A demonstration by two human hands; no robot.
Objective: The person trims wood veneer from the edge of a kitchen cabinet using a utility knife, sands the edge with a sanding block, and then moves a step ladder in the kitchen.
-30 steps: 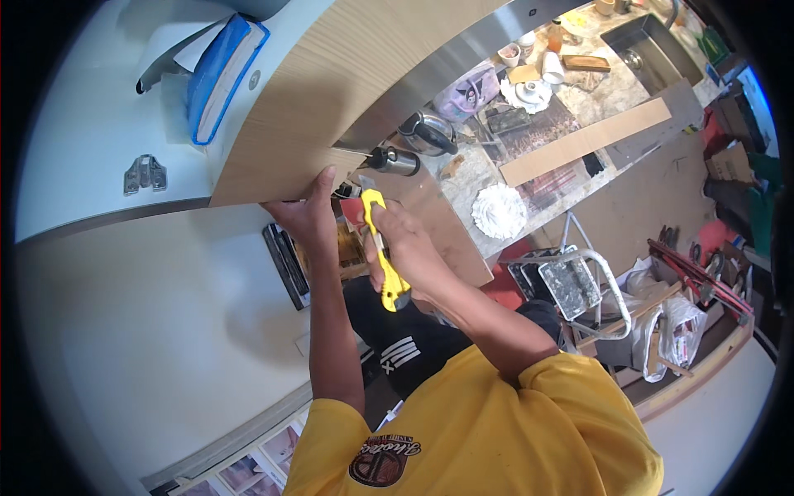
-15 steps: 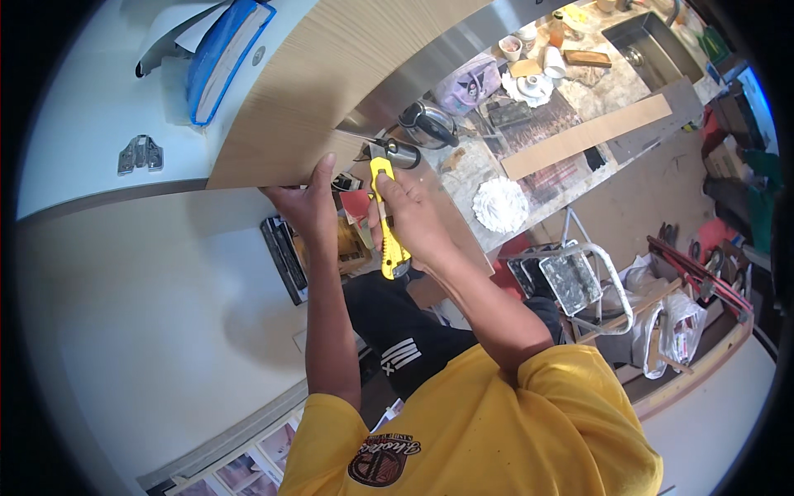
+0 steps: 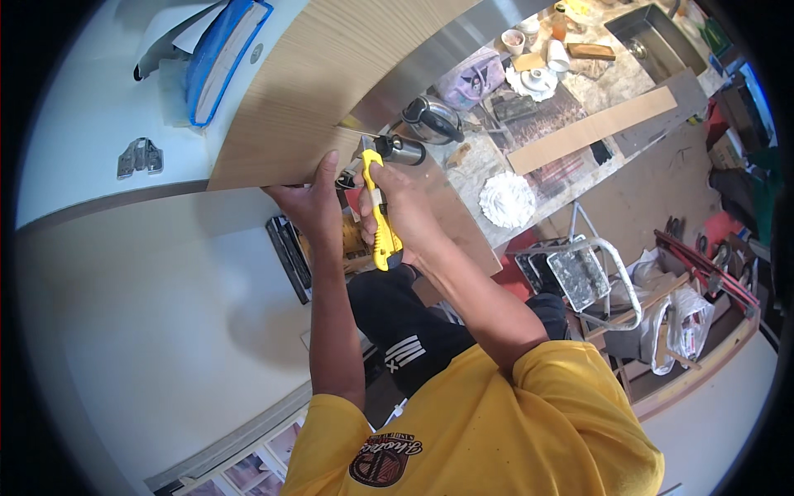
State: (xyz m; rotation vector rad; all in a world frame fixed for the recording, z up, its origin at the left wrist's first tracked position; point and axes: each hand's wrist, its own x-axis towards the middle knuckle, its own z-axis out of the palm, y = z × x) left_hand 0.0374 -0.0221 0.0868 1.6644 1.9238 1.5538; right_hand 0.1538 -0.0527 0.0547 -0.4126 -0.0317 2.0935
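My left hand grips the near edge of a light wood-grain panel, its thumb lying on top; the fingers reach underneath and are partly hidden. In my right hand is a yellow utility knife, fingers wrapped round its handle. The knife's blade end points away from me, close to the panel's right-hand corner; I cannot tell whether the blade touches the panel. The panel lies over a white surface at the left. Just beyond the knife tip stands a dark metal flask.
A silver kettle stands on the cluttered worktop, with a long wood strip, a crumpled white bundle and a sink. A metal hinge and blue folder lie at the left. A paint-spattered stepladder stands at the right.
My right hand has shifted slightly left and away from me with the knife, which is turned a little more upright. My left hand keeps its place on the panel edge.
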